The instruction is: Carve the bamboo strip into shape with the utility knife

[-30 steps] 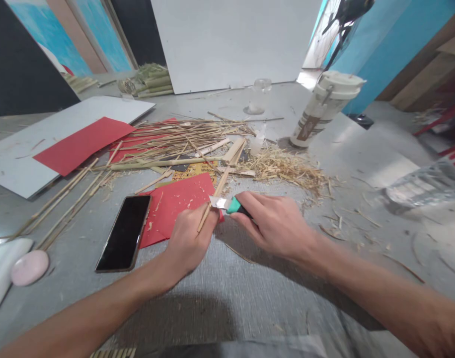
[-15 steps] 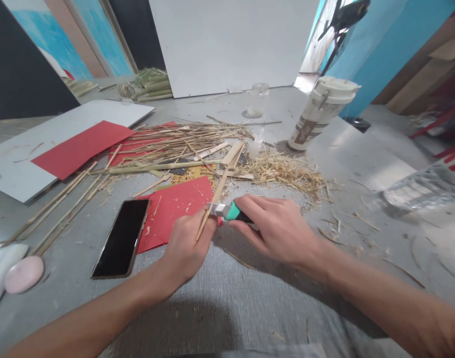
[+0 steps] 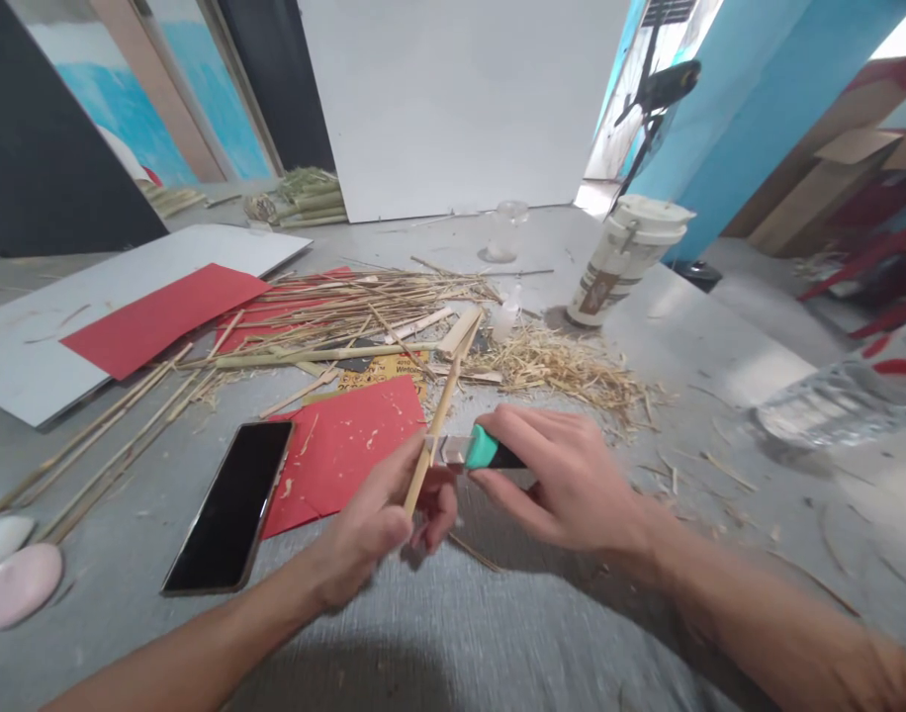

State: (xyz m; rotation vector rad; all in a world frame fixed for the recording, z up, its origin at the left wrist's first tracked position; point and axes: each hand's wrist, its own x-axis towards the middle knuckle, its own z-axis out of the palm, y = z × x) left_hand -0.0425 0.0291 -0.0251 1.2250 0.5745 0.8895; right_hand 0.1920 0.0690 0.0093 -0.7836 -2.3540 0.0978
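My left hand holds a thin, pale bamboo stick, its fingers curled under the near end and the thumb alongside. The stick slants away from me, and its far end meets a wider split piece. In my right hand is a utility knife with a green and black handle. Its blade lies across the stick, just beyond my left thumb. Beneath and left of the stick is a red paper sheet with shavings on it.
Loose thin stalks and a heap of shavings lie beyond my hands. A phone is at left, near a pink oval object. A white tumbler, a small dropper bottle and a clear plastic bottle stand or lie rightward.
My left hand has loosened, and its fingers now show below the stick. The knife still crosses the stick, slightly lower and farther right in view. The whole scene has shifted down a little.
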